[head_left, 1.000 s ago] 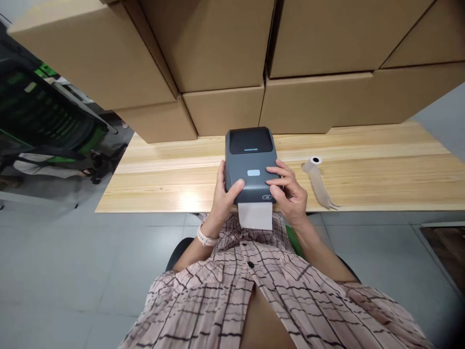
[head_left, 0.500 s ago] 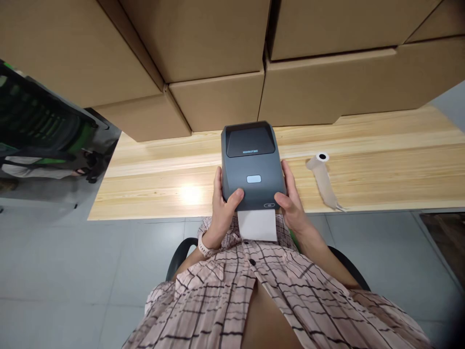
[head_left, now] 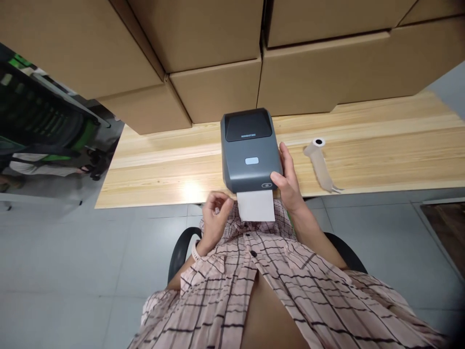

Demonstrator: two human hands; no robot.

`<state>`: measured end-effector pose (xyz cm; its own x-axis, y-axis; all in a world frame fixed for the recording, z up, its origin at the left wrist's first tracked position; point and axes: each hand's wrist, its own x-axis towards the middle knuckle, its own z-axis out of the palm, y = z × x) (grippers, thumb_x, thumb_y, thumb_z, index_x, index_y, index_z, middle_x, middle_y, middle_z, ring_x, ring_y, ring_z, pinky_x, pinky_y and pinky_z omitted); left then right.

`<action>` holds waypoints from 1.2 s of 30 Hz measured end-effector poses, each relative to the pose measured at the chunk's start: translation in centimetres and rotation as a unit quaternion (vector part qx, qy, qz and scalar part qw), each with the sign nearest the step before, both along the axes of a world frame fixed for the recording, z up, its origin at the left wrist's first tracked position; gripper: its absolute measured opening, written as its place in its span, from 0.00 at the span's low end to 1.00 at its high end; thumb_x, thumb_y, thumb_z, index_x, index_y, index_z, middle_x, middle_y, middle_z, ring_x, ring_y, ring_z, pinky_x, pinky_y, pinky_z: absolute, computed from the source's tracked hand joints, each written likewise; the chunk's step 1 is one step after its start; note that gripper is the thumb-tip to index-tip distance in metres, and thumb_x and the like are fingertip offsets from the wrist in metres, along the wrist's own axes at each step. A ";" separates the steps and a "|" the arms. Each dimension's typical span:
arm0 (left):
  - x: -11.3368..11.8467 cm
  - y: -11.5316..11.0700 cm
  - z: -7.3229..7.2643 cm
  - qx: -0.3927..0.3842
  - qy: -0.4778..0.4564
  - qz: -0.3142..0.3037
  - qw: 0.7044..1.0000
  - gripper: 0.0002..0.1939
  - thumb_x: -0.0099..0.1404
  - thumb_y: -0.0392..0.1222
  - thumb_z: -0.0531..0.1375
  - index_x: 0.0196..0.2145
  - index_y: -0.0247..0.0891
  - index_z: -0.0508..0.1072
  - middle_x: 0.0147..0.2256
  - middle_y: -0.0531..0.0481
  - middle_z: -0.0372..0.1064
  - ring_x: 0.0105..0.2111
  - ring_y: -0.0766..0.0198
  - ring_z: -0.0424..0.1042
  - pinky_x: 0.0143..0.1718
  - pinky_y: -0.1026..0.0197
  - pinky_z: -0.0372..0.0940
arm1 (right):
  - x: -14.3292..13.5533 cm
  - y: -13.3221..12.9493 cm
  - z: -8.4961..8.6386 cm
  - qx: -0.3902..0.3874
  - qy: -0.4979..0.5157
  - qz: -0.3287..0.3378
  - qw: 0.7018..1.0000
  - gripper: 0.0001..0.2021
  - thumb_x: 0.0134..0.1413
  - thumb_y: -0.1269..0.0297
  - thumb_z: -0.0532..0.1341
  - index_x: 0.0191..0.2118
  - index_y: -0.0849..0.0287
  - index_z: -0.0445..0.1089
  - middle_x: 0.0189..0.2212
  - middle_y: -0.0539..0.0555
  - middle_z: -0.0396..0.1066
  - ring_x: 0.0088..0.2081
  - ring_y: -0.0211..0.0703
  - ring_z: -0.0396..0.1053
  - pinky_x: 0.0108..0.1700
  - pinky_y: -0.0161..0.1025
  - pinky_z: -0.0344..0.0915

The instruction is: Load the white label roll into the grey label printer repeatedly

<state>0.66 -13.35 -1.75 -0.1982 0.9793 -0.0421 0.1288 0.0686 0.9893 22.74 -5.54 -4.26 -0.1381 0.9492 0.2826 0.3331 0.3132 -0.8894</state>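
A dark grey label printer (head_left: 249, 174) rests near the front edge of the wooden table, its light-coloured button facing up. From its front slot a white paper strip (head_left: 256, 206) sticks out over the table edge. My right hand (head_left: 288, 184) grips the printer's front right corner, thumb on top and fingers along the side. My left hand (head_left: 216, 215) is off the printer, just left of the paper strip. Its fingers are loosely curled, with a gap between thumb and fingers; nothing shows in it, and whether a fingertip touches the paper's edge is unclear.
On the table (head_left: 156, 179) to the right stands a small paper roll (head_left: 318, 145) with its strip partly unwound towards me. Large cardboard boxes (head_left: 218, 89) are stacked along the back. A chair (head_left: 43, 116) and part of another person (head_left: 43, 166) are at the left.
My left hand has let go of the printer's left side and drawn back towards me, beside the paper strip. My right hand keeps its hold. The view has tilted slightly.
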 end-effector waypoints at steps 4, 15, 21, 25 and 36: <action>1.1 -0.4 -0.1 -0.141 -0.098 -0.162 0.972 0.25 0.61 0.67 0.71 0.29 0.40 0.79 0.27 0.50 0.75 0.28 0.64 0.69 0.34 0.57 0.68 | -0.2 0.2 -1.0 0.029 -0.010 -0.006 1.000 0.39 0.77 0.52 0.47 0.82 0.47 0.24 0.82 0.59 0.43 0.80 0.53 0.48 0.76 0.64 0.61; 0.6 -0.3 -0.8 -0.095 -0.095 -0.158 0.978 0.30 0.66 0.66 0.68 0.19 0.38 0.76 0.20 0.52 0.71 0.23 0.68 0.66 0.29 0.61 0.63 | 0.5 -0.1 5.5 0.215 -0.244 -0.016 0.946 0.19 0.73 0.61 0.56 0.63 0.38 0.75 0.81 0.37 0.45 0.81 0.72 0.37 0.77 0.81 0.35; -1.8 2.2 -0.6 0.084 -0.039 0.080 0.993 0.23 0.72 0.60 0.64 0.30 0.38 0.81 0.30 0.49 0.77 0.30 0.66 0.72 0.33 0.63 0.67 | 0.1 1.5 7.2 0.240 -0.306 0.033 0.921 0.17 0.78 0.53 0.53 0.52 0.47 0.80 0.71 0.49 0.70 0.81 0.59 0.46 0.79 0.74 0.32; -0.7 4.1 -0.3 0.154 -0.031 0.065 0.985 0.24 0.72 0.60 0.64 0.58 0.45 0.79 0.61 0.42 0.77 0.57 0.54 0.77 0.57 0.53 0.73 | 0.1 1.7 6.8 0.229 -0.278 0.043 0.932 0.17 0.76 0.48 0.55 0.50 0.46 0.79 0.73 0.48 0.67 0.81 0.60 0.44 0.79 0.75 0.31; 1.3 4.2 -2.7 0.198 0.102 -0.010 0.975 0.38 0.79 0.67 0.45 0.78 0.50 0.56 0.80 0.47 0.48 0.82 0.48 0.40 0.82 0.39 0.39 | 0.3 -2.1 -1.1 0.040 0.007 -0.075 0.996 0.34 0.76 0.39 0.40 0.80 0.40 0.49 0.81 0.51 0.48 0.82 0.60 0.41 0.80 0.71 0.42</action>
<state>1.93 -9.18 -4.42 -0.1437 0.9147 0.3778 0.3234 -0.3174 0.8915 23.04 -7.59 -5.35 0.0082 0.9332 0.3592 0.3683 0.3311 -0.8687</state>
